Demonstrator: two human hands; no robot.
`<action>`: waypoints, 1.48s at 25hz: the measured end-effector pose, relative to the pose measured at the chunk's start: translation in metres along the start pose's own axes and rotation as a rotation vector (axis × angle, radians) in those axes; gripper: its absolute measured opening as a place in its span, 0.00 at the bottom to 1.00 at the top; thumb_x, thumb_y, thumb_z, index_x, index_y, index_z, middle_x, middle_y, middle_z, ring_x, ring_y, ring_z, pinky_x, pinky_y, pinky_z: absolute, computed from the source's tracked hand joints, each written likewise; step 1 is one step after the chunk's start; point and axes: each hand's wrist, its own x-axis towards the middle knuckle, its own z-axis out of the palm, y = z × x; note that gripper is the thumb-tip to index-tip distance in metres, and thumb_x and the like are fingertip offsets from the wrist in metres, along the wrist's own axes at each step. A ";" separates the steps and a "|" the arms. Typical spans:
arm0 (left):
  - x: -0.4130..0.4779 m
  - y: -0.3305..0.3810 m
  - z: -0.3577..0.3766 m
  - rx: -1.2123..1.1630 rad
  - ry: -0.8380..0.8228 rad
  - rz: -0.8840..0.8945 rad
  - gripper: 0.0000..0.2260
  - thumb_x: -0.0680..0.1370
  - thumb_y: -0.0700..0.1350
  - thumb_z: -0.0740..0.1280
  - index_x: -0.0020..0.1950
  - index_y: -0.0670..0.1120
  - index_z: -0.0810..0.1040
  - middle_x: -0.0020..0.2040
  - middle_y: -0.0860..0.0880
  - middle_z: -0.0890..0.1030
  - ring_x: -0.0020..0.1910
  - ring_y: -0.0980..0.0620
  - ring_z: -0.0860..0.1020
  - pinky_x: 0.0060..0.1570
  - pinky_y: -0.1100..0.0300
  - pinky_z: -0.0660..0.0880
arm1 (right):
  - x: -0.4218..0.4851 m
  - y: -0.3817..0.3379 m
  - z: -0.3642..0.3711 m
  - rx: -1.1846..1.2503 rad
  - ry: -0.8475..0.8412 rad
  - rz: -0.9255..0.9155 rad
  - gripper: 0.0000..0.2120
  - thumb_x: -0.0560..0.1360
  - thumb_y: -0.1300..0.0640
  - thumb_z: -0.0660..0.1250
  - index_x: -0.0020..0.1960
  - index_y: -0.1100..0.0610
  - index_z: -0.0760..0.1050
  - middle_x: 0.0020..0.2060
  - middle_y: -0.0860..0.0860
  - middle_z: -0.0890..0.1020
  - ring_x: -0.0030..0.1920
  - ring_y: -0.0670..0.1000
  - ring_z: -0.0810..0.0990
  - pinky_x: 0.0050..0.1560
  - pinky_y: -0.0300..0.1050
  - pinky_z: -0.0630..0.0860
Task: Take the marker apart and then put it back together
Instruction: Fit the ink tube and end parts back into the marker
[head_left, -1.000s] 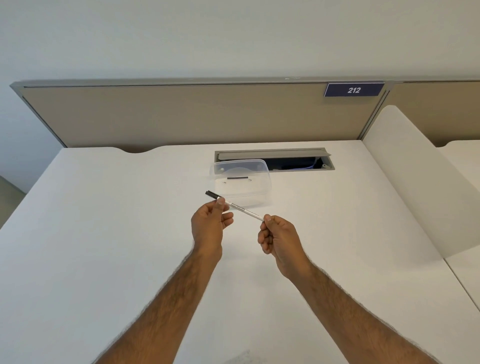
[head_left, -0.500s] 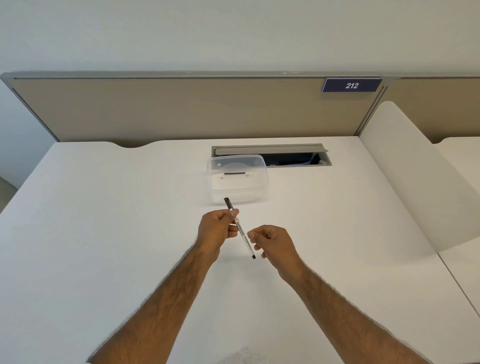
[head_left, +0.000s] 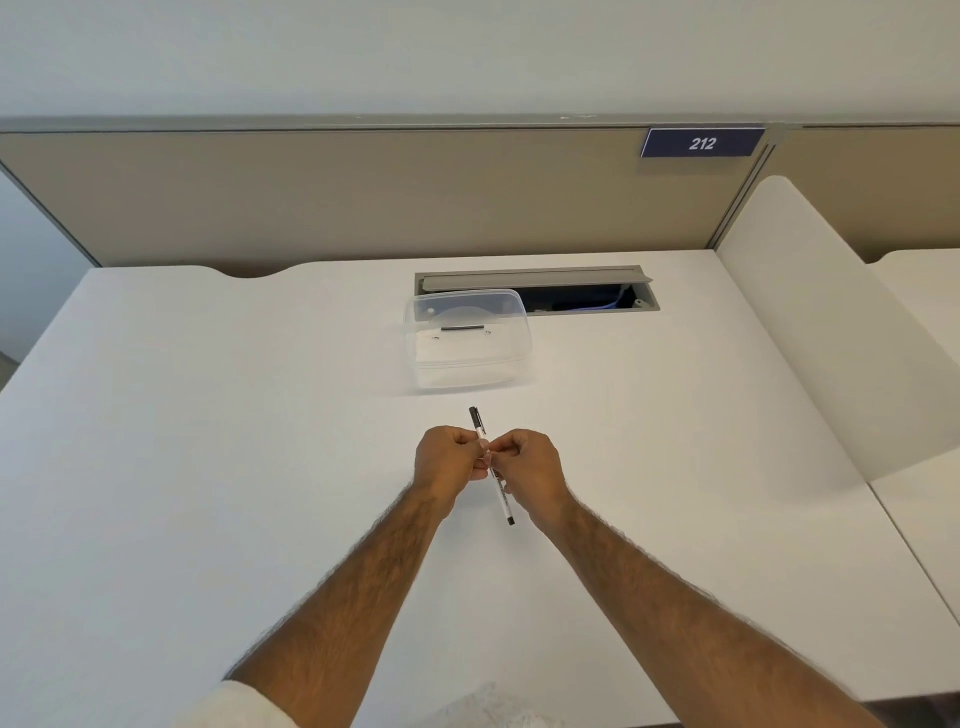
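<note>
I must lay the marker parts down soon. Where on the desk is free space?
The white desk is bare left of the left hand, and right of the right hand up to the side divider. Only the far middle is occupied, by the clear container and cable slot.

The left hand (head_left: 451, 457) and right hand (head_left: 531, 465) grip a slim white marker with black cap (head_left: 491, 467) mid-barrel above the white counter (head_left: 208, 415). A clear plastic lidded container (head_left: 467, 338) sits beyond the fingers (head_left: 480, 446).
</note>
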 end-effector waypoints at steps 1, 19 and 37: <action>0.001 -0.003 0.001 0.001 0.023 -0.002 0.02 0.76 0.36 0.72 0.45 0.39 0.83 0.39 0.41 0.86 0.35 0.48 0.84 0.41 0.56 0.84 | 0.002 0.003 0.003 -0.019 0.011 -0.001 0.01 0.72 0.61 0.71 0.41 0.57 0.82 0.37 0.53 0.85 0.36 0.50 0.80 0.40 0.49 0.80; 0.047 -0.016 0.021 0.170 0.060 -0.053 0.05 0.75 0.30 0.66 0.45 0.34 0.81 0.42 0.41 0.85 0.34 0.49 0.83 0.29 0.63 0.80 | 0.048 0.021 0.019 -0.252 0.053 0.047 0.01 0.71 0.62 0.69 0.41 0.59 0.78 0.38 0.50 0.83 0.38 0.52 0.81 0.40 0.50 0.80; 0.067 -0.014 0.026 0.260 0.058 -0.085 0.06 0.72 0.32 0.65 0.42 0.32 0.82 0.38 0.41 0.86 0.35 0.43 0.86 0.39 0.49 0.85 | 0.071 0.019 0.018 -0.335 -0.009 0.069 0.02 0.70 0.60 0.70 0.41 0.59 0.78 0.38 0.50 0.83 0.37 0.50 0.79 0.37 0.44 0.76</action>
